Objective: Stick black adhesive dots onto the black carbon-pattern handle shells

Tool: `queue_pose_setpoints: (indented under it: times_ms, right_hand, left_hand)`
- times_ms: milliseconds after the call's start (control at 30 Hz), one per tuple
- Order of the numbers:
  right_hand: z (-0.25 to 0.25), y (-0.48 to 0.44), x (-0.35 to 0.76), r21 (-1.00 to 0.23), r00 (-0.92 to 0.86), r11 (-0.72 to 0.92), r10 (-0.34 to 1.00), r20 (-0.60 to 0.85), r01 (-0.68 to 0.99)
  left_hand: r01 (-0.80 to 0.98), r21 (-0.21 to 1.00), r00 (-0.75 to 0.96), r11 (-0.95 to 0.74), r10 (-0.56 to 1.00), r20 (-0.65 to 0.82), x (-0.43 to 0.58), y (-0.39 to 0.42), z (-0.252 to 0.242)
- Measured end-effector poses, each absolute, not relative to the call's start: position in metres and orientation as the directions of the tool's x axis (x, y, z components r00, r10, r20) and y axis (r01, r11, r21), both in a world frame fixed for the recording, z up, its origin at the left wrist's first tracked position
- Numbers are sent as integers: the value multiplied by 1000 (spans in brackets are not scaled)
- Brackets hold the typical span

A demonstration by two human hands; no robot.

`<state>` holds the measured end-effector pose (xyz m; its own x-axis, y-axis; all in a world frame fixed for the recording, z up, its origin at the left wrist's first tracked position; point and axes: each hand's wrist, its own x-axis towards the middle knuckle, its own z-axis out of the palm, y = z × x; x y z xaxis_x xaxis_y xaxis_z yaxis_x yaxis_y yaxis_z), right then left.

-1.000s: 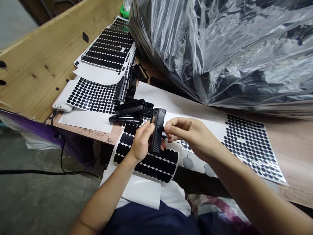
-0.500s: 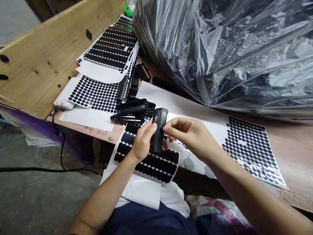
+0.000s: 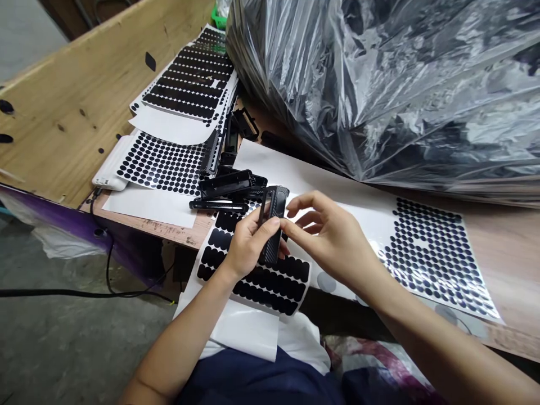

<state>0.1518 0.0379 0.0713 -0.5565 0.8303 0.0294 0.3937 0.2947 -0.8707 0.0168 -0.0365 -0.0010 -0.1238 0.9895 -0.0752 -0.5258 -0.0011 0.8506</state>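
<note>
My left hand (image 3: 247, 247) is wrapped round a slim black plastic part (image 3: 272, 225) with a carbon-weave face, held upright above the table edge. My right hand (image 3: 329, 236) presses its thumb tip against the part's side, while the other fingers are spread above it. Under both hands lies a white sheet of black oval stickers (image 3: 261, 281), hanging over the table edge toward my lap. A pile of similar black parts (image 3: 228, 188) lies just behind the held one.
Sheets of round black stickers (image 3: 162, 163) and oval stickers (image 3: 189, 84) lie at the left, another dotted sheet (image 3: 430, 253) at the right. A big clear plastic bag (image 3: 379, 84) of dark goods fills the back. A wooden board (image 3: 84, 90) walls the left; a white device (image 3: 107, 171) with cable sits there.
My right hand's fingers have opened and spread while its thumb stays on the part. The left hand has kept its hold on the part, almost unmoved.
</note>
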Motion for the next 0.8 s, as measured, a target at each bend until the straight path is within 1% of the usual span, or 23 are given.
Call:
queue_pose_setpoints:
  times_ms: [67,100,167,233,267,333,367,400,433,467,500,533,567,600,633,667,700,733,800]
  right_hand:
    - [64,43,158,-811,-520,390,845,127,436]
    - [58,46,162,-763,-535,440,832,149,473]
    - [45,49,172,-629,-617,563,770,163,536]
    - [33,48,181,-497,-718,699,667,197,514]
    - [29,46,184,-442,-758,766,604,246,467]
    - [26,40,190,-361,-818,884,431,380,298]
    - [29,36,193,-348,-830,917,343,439,195]
    - [34,33,194,-365,-826,925,287,485,107]
    - [41,31,195,-416,-811,908,280,514,49]
    - [49,30,196,-505,-786,863,338,518,39]
    - [57,32,195,-615,-743,785,456,490,76]
    - [64,35,194,-730,-683,671,595,425,130]
    - [70,39,192,-833,-616,525,718,324,174]
    - [75,46,189,-912,-564,362,802,199,194]
    - [77,52,185,-961,-533,203,843,72,190]
    - [79,59,180,-983,-527,67,849,-35,173]
    - [80,65,175,-987,-543,-30,832,-111,155]
    - [80,70,170,-985,-567,-92,808,-161,148]
    - [79,76,161,-978,-600,-130,774,-201,160]
  left_hand:
    - [-553,833,-135,-17,988,-70,16,-35,2]
    - [-570,822,-148,-27,987,-70,16,-35,4]
    - [-600,799,-181,-46,980,-80,15,-34,7]
    - [-629,777,-193,-39,975,-107,15,-34,10]
    - [-643,766,-187,-25,974,-126,14,-34,11]
    - [-671,742,-170,6,972,-161,14,-33,12]
    - [-683,731,-165,12,971,-171,13,-33,11]
    - [-691,722,-162,11,972,-170,12,-33,10]
    - [-696,718,-155,6,975,-158,12,-33,9]
    - [-696,718,-135,8,981,-141,11,-33,8]
    - [-689,724,-102,19,987,-123,10,-33,6]
    - [-678,734,-64,37,992,-109,9,-33,5]
    - [-663,746,-29,56,995,-100,8,-33,5]
    - [-648,758,-2,73,995,-97,8,-33,4]
    - [-635,768,9,80,995,-96,7,-34,4]
    - [-628,774,8,78,996,-94,7,-34,4]
    - [-626,777,4,74,996,-92,7,-34,4]
    - [-626,776,2,72,996,-91,8,-35,5]
    - [-631,772,6,70,996,-86,8,-35,6]
